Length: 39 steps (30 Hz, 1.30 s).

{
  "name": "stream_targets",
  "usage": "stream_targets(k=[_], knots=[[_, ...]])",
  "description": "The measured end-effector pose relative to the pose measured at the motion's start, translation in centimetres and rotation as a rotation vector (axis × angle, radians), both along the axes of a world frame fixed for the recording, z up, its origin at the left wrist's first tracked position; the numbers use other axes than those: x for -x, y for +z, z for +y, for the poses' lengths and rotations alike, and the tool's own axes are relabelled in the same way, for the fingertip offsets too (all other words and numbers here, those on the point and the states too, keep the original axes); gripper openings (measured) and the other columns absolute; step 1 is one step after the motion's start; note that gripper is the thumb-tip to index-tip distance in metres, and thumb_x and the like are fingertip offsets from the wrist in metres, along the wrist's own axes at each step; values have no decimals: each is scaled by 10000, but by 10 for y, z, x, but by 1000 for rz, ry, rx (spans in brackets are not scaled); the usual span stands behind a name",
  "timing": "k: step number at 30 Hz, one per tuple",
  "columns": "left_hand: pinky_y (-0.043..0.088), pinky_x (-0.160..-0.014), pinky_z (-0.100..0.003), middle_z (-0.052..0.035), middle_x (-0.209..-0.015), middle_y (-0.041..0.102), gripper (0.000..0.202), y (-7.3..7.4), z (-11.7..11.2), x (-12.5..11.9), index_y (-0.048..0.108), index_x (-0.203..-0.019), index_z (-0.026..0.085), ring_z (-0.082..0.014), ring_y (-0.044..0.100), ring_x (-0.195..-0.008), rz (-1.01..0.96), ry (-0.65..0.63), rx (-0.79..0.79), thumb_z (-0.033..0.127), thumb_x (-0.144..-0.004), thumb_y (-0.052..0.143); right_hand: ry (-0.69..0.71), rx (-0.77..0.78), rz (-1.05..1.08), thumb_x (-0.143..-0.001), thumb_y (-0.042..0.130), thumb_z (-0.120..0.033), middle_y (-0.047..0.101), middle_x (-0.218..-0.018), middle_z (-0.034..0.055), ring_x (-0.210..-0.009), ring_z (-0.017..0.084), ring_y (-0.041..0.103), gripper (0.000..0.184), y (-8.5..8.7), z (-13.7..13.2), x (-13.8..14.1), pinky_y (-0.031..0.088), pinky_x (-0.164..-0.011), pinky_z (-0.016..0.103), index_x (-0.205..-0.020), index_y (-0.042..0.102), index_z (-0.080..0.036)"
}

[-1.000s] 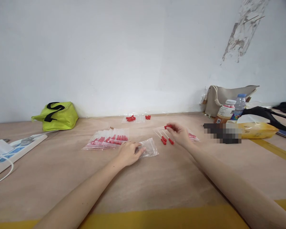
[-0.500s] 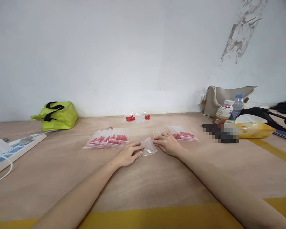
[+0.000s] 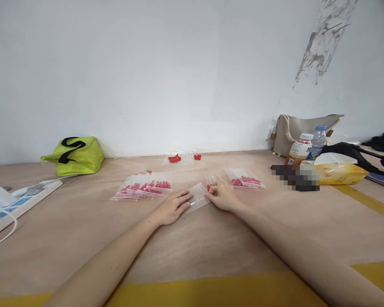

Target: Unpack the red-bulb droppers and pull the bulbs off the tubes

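Observation:
A clear zip bag [image 3: 199, 197] lies flat on the table between my hands, with nothing visible inside. My left hand [image 3: 175, 207] rests on its left end, fingers stretched and thumb apart. At the bag's right edge, my right hand [image 3: 224, 197] is closed in a pinch; what its fingertips hold is hidden. Just behind those fingers is another clear bag [image 3: 212, 178] with a bit of red showing. To the left, several overlapping zip bags [image 3: 147, 185] contain red pieces. More zip bags with red pieces [image 3: 250, 181] lie right of my right hand.
Loose red pieces [image 3: 174, 158] sit on clear plastic by the wall. A lime-green bag [image 3: 80, 155] and a power strip [image 3: 22, 204] are at left. On the right are two bottles [image 3: 300, 149], a beige bag [image 3: 283, 134] and a yellow tissue pack [image 3: 342, 172].
My right hand has drawn slightly toward me, its fingers going from lying flat to a pinch. The clear bag between my hands has turned a little. My left hand has barely moved.

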<state>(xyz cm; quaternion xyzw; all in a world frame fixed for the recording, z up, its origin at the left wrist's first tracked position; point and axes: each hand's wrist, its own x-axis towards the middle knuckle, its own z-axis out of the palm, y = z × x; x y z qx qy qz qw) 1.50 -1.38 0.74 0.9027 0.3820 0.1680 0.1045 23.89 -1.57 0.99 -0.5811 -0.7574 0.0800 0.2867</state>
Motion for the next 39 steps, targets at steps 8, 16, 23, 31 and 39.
stream_targets(k=[8, 16, 23, 31, 39], knots=[[293, -1022, -361, -51, -1331, 415, 435, -1, -3, 1, 410, -1280, 231, -186, 370, -1223, -60, 3, -29, 405, -889, 333, -7, 92, 19, -713, 555, -496, 607, -628, 8, -737, 178, 559, 325, 7, -8, 2, 335, -692, 293, -569, 590, -207], [350, -975, -354, -46, -1210, 522, 370, 4, 1, 3, 519, -1173, 215, -183, 456, -1129, -176, 113, -179, 354, -896, 315, 186, 84, 479, -663, 601, -390, 574, -602, -10, -547, 108, 514, 228, -8, 7, -2, 375, -518, 229, -637, 540, -172], [332, -959, -403, -79, -1139, 549, 326, 12, 24, 37, 600, -1053, 199, -252, 457, -1097, -21, 514, -477, 315, -764, 503, 9, -31, 1003, -575, 652, -464, 510, -650, -71, -418, 87, 520, 505, 9, 23, -27, 402, -392, 210, -940, 421, -202], [373, -926, -383, -31, -1195, 541, 380, 14, 30, 61, 614, -1055, 298, -258, 491, -1089, 134, 580, -360, 287, -682, 546, -319, -464, 744, -744, 477, -378, 580, -800, 45, -649, 135, 586, 285, 12, 49, -88, 477, -617, 277, -875, 593, -153], [400, -873, -414, -20, -1035, 645, 249, 19, 29, 58, 684, -906, 292, -264, 564, -970, 74, 467, -424, 276, -796, 462, -448, -398, 63, -677, 401, -133, 587, -847, 82, -766, 171, 546, 313, -7, 42, -150, 433, -742, 298, -822, 678, -151]])
